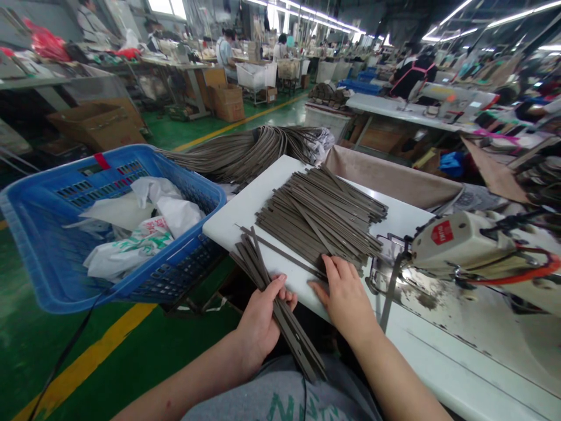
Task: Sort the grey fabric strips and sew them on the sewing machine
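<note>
My left hand (263,318) is closed round a bundle of grey-brown fabric strips (252,257), held slanting in front of my body just off the table edge. At the near side of the table, my right hand (346,295) has its thumb and fingers pinched on the end of a single strip (284,253), which lies apart from the rest. Just beyond its fingers a wide pile of the same strips (315,210) covers the white tabletop (236,216). The strips in the pile lie mostly side by side, with a few crossing on top.
A sewing machine (464,245) stands on the table at right. To the left is a blue plastic basket (131,289) with white plastic bags (131,245) in it. Behind the table lies a large bundle of long strips (245,152). Several people work farther back.
</note>
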### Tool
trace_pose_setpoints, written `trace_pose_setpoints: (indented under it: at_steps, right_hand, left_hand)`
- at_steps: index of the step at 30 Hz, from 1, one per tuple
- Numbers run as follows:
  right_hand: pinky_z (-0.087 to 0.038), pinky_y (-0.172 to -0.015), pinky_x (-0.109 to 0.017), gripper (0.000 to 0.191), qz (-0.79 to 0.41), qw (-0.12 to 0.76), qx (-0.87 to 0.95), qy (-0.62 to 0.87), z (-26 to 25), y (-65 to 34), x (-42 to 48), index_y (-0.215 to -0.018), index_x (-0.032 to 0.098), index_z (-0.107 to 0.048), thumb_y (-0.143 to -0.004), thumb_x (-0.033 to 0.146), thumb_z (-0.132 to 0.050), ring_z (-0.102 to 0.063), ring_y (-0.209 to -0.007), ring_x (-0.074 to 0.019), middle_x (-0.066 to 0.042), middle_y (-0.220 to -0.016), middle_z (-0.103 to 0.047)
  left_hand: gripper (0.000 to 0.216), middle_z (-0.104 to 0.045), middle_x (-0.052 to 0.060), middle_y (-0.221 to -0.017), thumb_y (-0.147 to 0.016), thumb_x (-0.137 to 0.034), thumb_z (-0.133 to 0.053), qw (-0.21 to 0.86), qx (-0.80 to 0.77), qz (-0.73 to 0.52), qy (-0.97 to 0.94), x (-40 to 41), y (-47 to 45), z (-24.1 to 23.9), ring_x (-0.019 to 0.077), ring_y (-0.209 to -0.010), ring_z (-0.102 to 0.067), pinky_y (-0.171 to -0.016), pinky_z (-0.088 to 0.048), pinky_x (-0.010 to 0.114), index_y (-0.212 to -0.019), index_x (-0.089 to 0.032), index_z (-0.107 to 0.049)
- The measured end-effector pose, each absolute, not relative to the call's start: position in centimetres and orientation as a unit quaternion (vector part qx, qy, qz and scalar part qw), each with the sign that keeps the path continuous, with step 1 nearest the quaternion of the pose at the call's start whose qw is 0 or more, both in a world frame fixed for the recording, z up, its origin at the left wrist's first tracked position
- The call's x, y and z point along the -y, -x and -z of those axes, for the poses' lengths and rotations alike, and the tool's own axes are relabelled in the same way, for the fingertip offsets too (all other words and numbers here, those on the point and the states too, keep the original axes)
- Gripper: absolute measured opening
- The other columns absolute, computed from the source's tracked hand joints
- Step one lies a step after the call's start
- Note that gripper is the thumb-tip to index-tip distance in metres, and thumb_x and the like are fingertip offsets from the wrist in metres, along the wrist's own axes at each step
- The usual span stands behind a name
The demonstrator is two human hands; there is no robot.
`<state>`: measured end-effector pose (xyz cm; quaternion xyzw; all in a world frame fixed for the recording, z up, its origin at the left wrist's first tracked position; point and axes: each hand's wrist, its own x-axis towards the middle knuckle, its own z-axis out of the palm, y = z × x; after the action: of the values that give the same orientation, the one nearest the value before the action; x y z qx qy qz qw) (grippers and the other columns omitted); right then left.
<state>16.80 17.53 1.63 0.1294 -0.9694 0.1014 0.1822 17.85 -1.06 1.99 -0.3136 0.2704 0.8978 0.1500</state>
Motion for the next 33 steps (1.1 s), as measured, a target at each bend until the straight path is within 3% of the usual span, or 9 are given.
trace_pose_setpoints:
  at_steps: [6,14,26,30,33]
  right_hand:
    - [-0.058,-0.093,-0.048,0.03,-0.083,0.15,0.973,-0.153,-0.7,-17.4,-17.0,-0.126,0.012,-0.063,-0.103,0.03,-0.057,-0.062,-0.1,-0.0309,-0.015,-0.108,-0.066]
    - [-0.056,-0.082,-0.042,0.029,0.026,0.15,0.962,-0.228,-1.6,-18.3,-16.5,-0.126,0.009,-0.065,-0.099,0.009,-0.055,-0.061,-0.093,-0.0284,-0.013,-0.101,-0.068]
    - [-0.052,-0.087,-0.041,0.026,-0.011,0.162,0.966,-0.202,-1.9,-19.4,-16.3,-0.126,0.013,-0.064,-0.102,0.015,-0.056,-0.062,-0.097,-0.0282,-0.013,-0.109,-0.069]
    - [-0.055,-0.081,-0.039,0.032,-0.009,0.16,0.968,-0.193,-2.1,-19.6,-15.9,-0.133,0.015,-0.06,-0.102,0.013,-0.052,-0.064,-0.097,-0.0267,-0.013,-0.112,-0.07]
    - [-0.057,-0.08,-0.039,0.031,-0.016,0.159,0.972,-0.174,-1.8,-19.4,-15.8,-0.135,0.014,-0.059,-0.105,0.022,-0.053,-0.066,-0.098,-0.0269,-0.013,-0.114,-0.07]
  left_hand:
    - [0.021,-0.052,0.001,-0.063,-0.091,-0.01,-0.069,0.148,-0.274,-0.891,0.33,1.0,-17.7,-2.2,0.0123,-0.063,-0.053,-0.069,-0.057,0.028,-0.072,-0.012,-0.061]
    - [0.025,-0.052,0.001,-0.064,-0.094,-0.007,-0.062,0.152,-0.279,-0.88,0.353,0.9,-17.6,-3.1,0.0124,-0.062,-0.054,-0.067,-0.057,0.028,-0.07,-0.013,-0.059]
    - [0.025,-0.052,0.002,-0.064,-0.094,-0.006,-0.061,0.153,-0.284,-0.877,0.357,0.9,-17.7,-2.9,0.0129,-0.062,-0.055,-0.067,-0.059,0.028,-0.07,-0.012,-0.059]
    - [0.024,-0.053,0.001,-0.064,-0.094,-0.007,-0.062,0.151,-0.284,-0.881,0.347,0.9,-17.7,-2.6,0.0128,-0.062,-0.056,-0.067,-0.059,0.028,-0.071,-0.013,-0.059]
    - [0.023,-0.053,0.001,-0.065,-0.094,-0.007,-0.062,0.15,-0.278,-0.882,0.351,0.9,-17.7,-2.3,0.0127,-0.061,-0.056,-0.067,-0.059,0.028,-0.072,-0.013,-0.059]
